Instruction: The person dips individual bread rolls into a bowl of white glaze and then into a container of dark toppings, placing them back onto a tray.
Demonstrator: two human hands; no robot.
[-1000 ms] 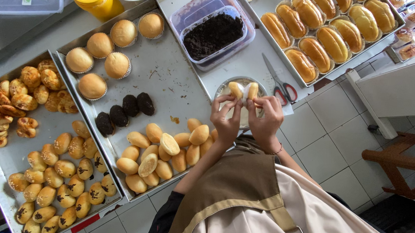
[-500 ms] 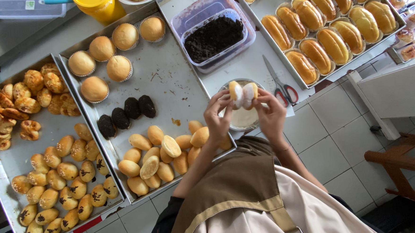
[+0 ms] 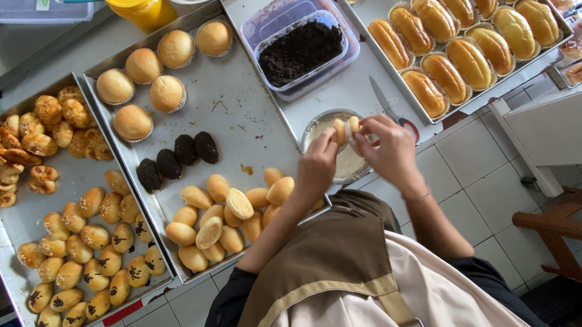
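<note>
Seen from above, a person in a brown apron stands at a tiled worktop (image 3: 479, 207) crowded with baking trays. Both forearms reach forward and angle inward, so the two hands meet over a small round metal bowl (image 3: 344, 162) that sits on the worktop just beyond the apron.

The left hand (image 3: 318, 165) is curled, its fingers closed around one side of a small split bun (image 3: 342, 127). The right hand (image 3: 390, 148) is bent at the wrist, with thumb and fingertips pinching the other side of the same bun. The bun is held just above the bowl, its pale cut faces showing between the fingers. Both hands are closed on it, neither flat nor spread.

Just left of the bowl lies a long metal tray (image 3: 235, 107). It carries round buns in paper cases at the far end, three dark coated buns (image 3: 178, 156) in the middle, and a heap of small golden buns (image 3: 227, 213) at the near end, close to the left forearm. Beyond the bowl stands a clear plastic tub of dark crumbs (image 3: 300, 48). A pair of scissors (image 3: 391, 108) lies just beside the right hand. To the far right, another tray holds long glazed buns (image 3: 463, 35) in rows. At the far left, a third tray (image 3: 15, 224) holds small twisted pastries and more small rolls.
</note>
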